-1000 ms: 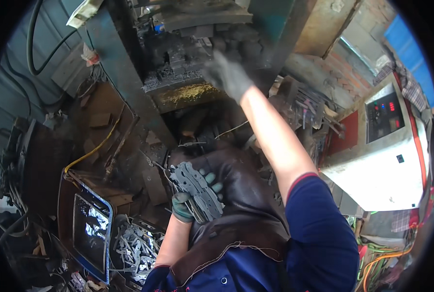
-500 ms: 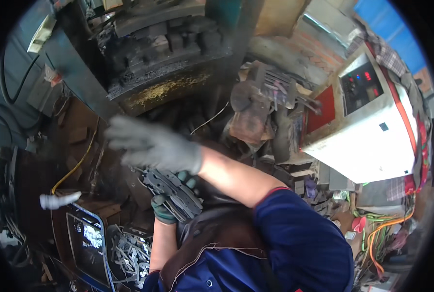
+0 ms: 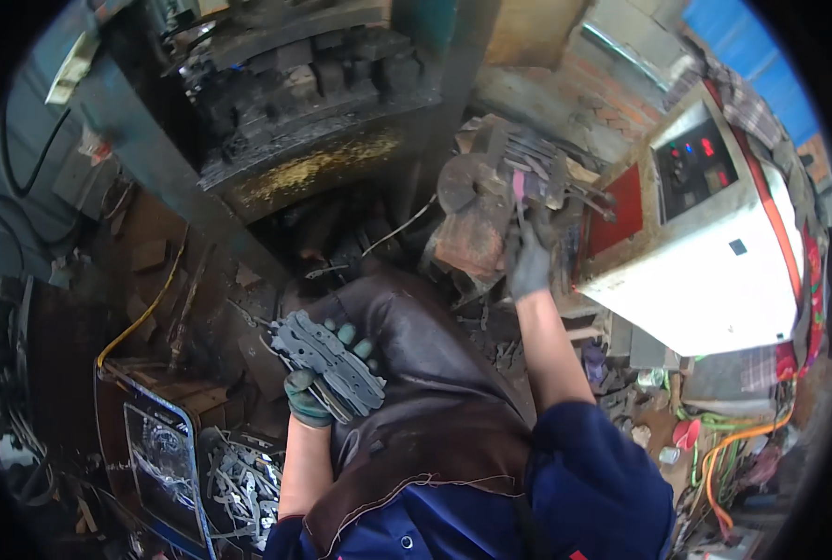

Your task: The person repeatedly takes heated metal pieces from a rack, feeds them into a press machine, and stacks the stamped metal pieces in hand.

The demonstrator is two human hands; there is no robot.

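My gloved left hand (image 3: 309,399) cradles a stack of flat grey metal pieces (image 3: 327,364) above my lap. My gloved right hand (image 3: 530,261) reaches to a pinkish strip (image 3: 518,185); I cannot tell whether it grips anything. This seems a handling step, calling for careful fingers. Loose metal parts (image 3: 240,495) lie heaped beside a blue-edged frame (image 3: 196,467), any container walls unclear.

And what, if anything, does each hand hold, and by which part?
The left hand holds metal plates by their long sides; right hand: cannot tell.
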